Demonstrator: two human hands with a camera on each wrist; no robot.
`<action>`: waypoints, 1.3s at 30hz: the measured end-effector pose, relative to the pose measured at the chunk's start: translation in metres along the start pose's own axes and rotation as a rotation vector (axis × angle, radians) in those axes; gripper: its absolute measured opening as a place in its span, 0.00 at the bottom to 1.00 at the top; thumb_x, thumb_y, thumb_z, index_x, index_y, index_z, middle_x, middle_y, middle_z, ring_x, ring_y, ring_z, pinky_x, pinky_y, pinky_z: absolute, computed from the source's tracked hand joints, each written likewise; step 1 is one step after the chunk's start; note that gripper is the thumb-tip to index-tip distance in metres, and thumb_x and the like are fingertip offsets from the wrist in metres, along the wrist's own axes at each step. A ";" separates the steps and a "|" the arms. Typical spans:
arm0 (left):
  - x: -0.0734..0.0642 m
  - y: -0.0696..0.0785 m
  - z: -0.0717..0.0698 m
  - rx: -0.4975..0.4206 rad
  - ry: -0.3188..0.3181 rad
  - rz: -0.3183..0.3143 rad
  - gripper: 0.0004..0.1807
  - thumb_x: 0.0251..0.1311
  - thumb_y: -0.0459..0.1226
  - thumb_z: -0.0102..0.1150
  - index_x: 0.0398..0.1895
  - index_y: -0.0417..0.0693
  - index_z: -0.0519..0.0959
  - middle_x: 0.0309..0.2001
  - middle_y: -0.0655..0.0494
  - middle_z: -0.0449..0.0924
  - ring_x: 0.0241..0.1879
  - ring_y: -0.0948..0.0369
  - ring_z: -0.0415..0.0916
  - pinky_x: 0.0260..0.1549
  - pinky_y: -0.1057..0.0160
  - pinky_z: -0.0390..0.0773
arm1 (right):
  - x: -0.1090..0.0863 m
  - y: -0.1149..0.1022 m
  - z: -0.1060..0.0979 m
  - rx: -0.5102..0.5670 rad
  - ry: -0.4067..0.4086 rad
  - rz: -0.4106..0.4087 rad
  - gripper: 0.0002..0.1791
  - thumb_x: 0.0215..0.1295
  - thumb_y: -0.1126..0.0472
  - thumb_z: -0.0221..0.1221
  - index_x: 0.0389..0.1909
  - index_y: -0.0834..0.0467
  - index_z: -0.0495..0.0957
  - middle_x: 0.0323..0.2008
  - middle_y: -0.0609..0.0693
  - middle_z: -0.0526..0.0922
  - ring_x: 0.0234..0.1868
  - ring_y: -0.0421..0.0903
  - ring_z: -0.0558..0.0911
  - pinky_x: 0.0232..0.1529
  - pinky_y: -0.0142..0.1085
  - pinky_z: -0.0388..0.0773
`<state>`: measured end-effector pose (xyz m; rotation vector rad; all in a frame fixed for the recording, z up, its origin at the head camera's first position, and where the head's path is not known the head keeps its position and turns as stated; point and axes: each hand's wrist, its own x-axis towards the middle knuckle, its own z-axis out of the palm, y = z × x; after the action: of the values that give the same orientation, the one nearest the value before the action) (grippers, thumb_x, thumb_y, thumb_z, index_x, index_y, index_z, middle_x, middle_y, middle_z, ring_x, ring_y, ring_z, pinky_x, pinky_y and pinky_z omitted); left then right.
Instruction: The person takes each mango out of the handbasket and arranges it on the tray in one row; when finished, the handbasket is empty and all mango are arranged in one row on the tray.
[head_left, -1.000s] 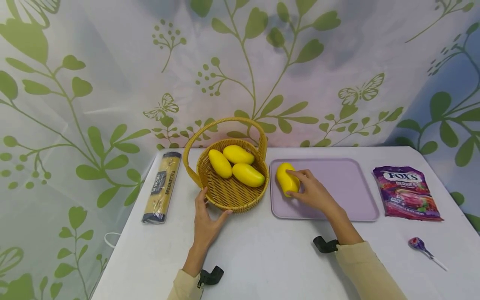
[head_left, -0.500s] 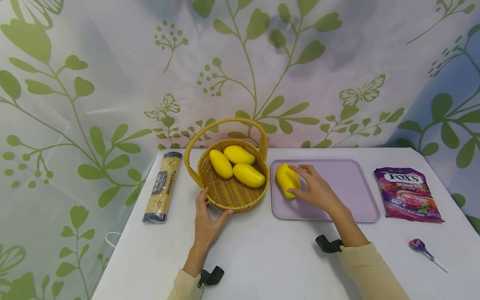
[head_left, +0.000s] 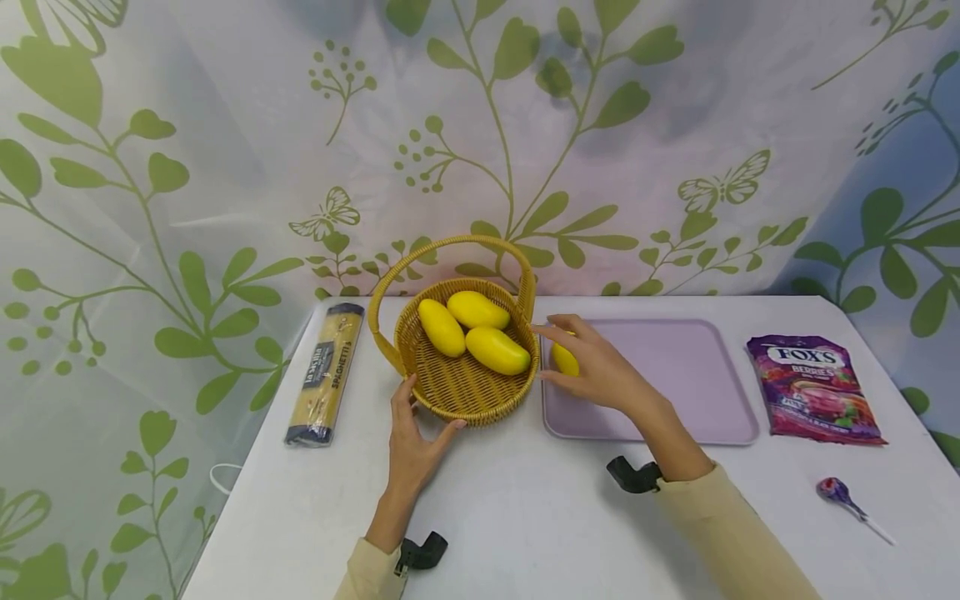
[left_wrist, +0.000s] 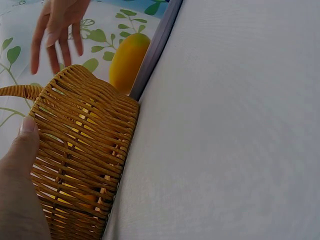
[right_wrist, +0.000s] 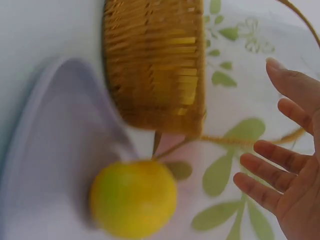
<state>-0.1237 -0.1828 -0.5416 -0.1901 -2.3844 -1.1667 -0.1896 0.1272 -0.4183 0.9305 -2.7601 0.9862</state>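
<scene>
A round wicker basket (head_left: 474, 413) with a tall hoop handle holds three yellow mangoes (head_left: 497, 350). My left hand (head_left: 412, 454) grips its near-left side; in the left wrist view the thumb lies at the rim of the basket (left_wrist: 85, 145). Another mango (head_left: 565, 362) rests at the left end of a lilac tray (head_left: 675, 375). Above that mango my right hand (head_left: 603, 375) hovers with fingers spread, partly hiding it, fingertips near the basket's right rim. In the right wrist view the right hand (right_wrist: 295, 170) is empty and apart from the mango (right_wrist: 132, 200).
A spaghetti packet (head_left: 326, 375) lies left of the basket. Right of the tray are a purple Fox's candy bag (head_left: 816, 387) and a wrapped lollipop (head_left: 851, 504). A leaf-patterned curtain (head_left: 480, 150) hangs behind the white table (head_left: 525, 517).
My right hand has let go of the mango on the tray and moved left and up toward the basket's rim. The left hand and basket have stayed in place.
</scene>
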 end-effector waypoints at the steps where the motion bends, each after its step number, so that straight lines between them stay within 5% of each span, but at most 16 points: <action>1: 0.000 0.000 0.000 0.001 0.000 0.000 0.57 0.46 0.49 0.76 0.75 0.44 0.53 0.73 0.50 0.56 0.66 0.49 0.65 0.58 0.46 0.72 | 0.005 -0.005 0.001 -0.005 -0.010 -0.023 0.36 0.60 0.52 0.68 0.69 0.46 0.67 0.68 0.58 0.65 0.65 0.59 0.70 0.58 0.57 0.74; 7: -0.001 0.001 -0.001 -0.005 0.001 0.004 0.57 0.47 0.49 0.76 0.75 0.44 0.53 0.73 0.50 0.56 0.66 0.49 0.65 0.57 0.46 0.73 | 0.035 -0.022 0.016 0.002 -0.108 -0.089 0.36 0.61 0.46 0.66 0.70 0.46 0.67 0.68 0.58 0.65 0.66 0.59 0.70 0.60 0.55 0.74; 16: -0.002 0.001 0.002 -0.016 -0.010 0.006 0.56 0.48 0.49 0.76 0.76 0.44 0.52 0.72 0.47 0.57 0.66 0.48 0.65 0.57 0.45 0.73 | 0.065 -0.013 0.047 -0.020 -0.197 -0.082 0.34 0.61 0.52 0.68 0.68 0.50 0.70 0.66 0.62 0.67 0.65 0.61 0.70 0.62 0.56 0.72; 24: 0.001 0.003 0.002 -0.019 -0.026 0.006 0.56 0.49 0.50 0.75 0.76 0.46 0.52 0.73 0.51 0.55 0.68 0.48 0.63 0.59 0.46 0.72 | 0.072 -0.006 0.057 -0.129 -0.307 0.006 0.34 0.59 0.50 0.68 0.66 0.50 0.72 0.70 0.64 0.61 0.66 0.63 0.70 0.63 0.55 0.71; 31: 0.002 0.005 0.000 0.001 -0.009 0.017 0.55 0.48 0.50 0.75 0.75 0.44 0.53 0.73 0.49 0.57 0.66 0.46 0.65 0.57 0.45 0.74 | 0.076 -0.007 0.067 -0.107 -0.324 0.009 0.36 0.58 0.48 0.69 0.68 0.47 0.71 0.71 0.62 0.60 0.63 0.62 0.73 0.60 0.55 0.74; 39: 0.002 0.003 -0.001 0.004 0.011 0.044 0.55 0.49 0.52 0.74 0.75 0.42 0.54 0.72 0.48 0.58 0.66 0.46 0.65 0.57 0.43 0.74 | 0.076 -0.007 0.069 -0.030 -0.247 -0.040 0.36 0.54 0.49 0.72 0.65 0.49 0.73 0.65 0.61 0.67 0.64 0.59 0.72 0.62 0.54 0.72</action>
<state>-0.1238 -0.1823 -0.5382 -0.2329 -2.3609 -1.1399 -0.2381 0.0421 -0.4498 1.1714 -2.9299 0.8755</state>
